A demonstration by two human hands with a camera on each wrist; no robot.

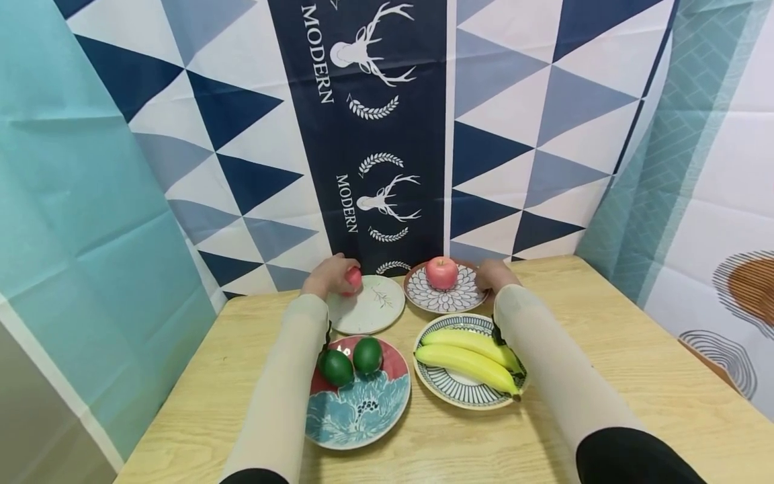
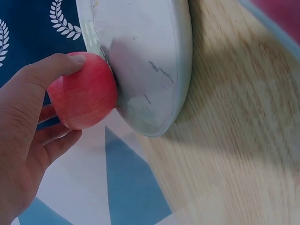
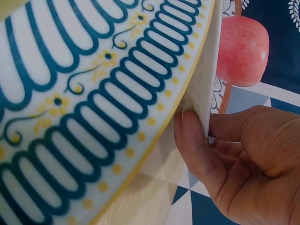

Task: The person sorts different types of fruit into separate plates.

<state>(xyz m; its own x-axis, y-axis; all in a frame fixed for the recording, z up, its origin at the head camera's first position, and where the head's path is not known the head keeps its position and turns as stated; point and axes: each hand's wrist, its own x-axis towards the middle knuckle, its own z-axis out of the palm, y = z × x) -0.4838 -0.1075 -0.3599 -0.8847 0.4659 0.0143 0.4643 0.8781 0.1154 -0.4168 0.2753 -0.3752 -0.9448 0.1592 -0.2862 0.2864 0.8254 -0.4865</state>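
At the far left of the group, my left hand [image 1: 328,274] grips a red apple [image 2: 86,91], the thumb on top and fingers underneath. This apple is at the left edge of a white plate [image 1: 370,310] with a thin leaf sprig; in the left wrist view it appears close against the rim. My right hand [image 3: 262,154] pinches the rim of a brown-edged plate [image 1: 417,296] with a petal pattern, thumb on one side and fingers on the other. On that plate sits a second red apple [image 1: 442,273].
Nearer me, a red-and-blue flower plate [image 1: 363,427] carries two round dark green fruits [image 1: 353,364]. Beside it, under my right forearm, a striped plate [image 1: 437,384] holds yellow bananas [image 1: 468,366]. A patterned cloth [image 1: 387,134] hangs behind the wooden table [image 1: 199,403].
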